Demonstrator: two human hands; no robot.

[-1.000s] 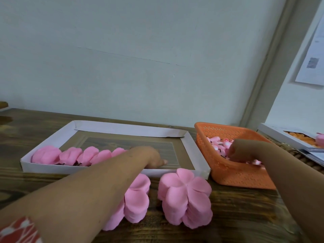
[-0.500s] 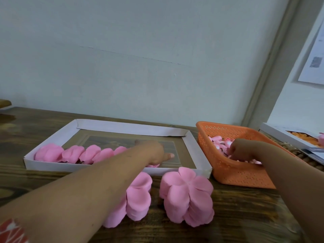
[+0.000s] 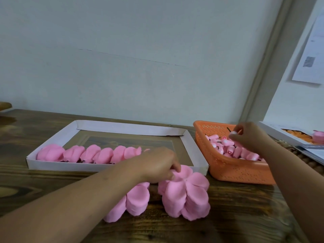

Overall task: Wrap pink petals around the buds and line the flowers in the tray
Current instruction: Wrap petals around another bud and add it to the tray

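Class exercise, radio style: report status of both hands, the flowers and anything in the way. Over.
Left hand pinching top petal of right petal stack. Right hand holding a bud above orange basket. Flower row along white tray front. Nothing blocking.

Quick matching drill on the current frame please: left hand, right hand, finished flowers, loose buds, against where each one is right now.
Things:
1. left hand
2. right hand
3. finished flowers
4. loose buds

Places:
A. heaped in the orange basket
B. raised above the basket, pinching a bud
C. lined along the white tray's near side
D. on the right petal stack, pinching its top petal

Pairs: 1-D, 2-B, 3-C, 4-A
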